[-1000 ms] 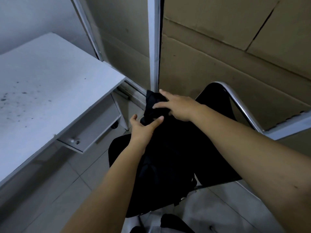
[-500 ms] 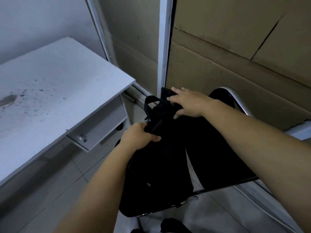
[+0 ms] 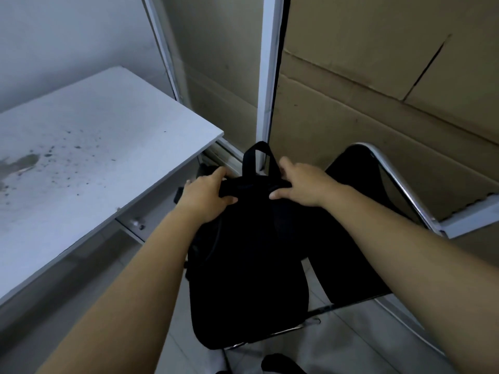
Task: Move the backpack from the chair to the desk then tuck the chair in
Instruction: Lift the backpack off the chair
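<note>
A black backpack (image 3: pixel 248 271) hangs upright in front of me, its carry loop sticking up at the top. My left hand (image 3: pixel 206 194) grips its top left corner. My right hand (image 3: pixel 302 184) grips its top right corner. Behind and right of it is the black chair (image 3: pixel 359 184) with a chrome tube frame; its seat is partly hidden by the backpack and my right arm. The white desk (image 3: pixel 94 147) lies to the left, its top stained with dark specks.
A small drawer with a knob (image 3: pixel 137 225) hangs under the desk edge. Cardboard sheets (image 3: pixel 378 109) and a white metal post (image 3: pixel 266 76) stand behind the chair. The tiled floor (image 3: pixel 337 344) shows below.
Both hands have shifted to the backpack's top corners and raised it upright, a little toward the desk. The carry loop now stands free above it.
</note>
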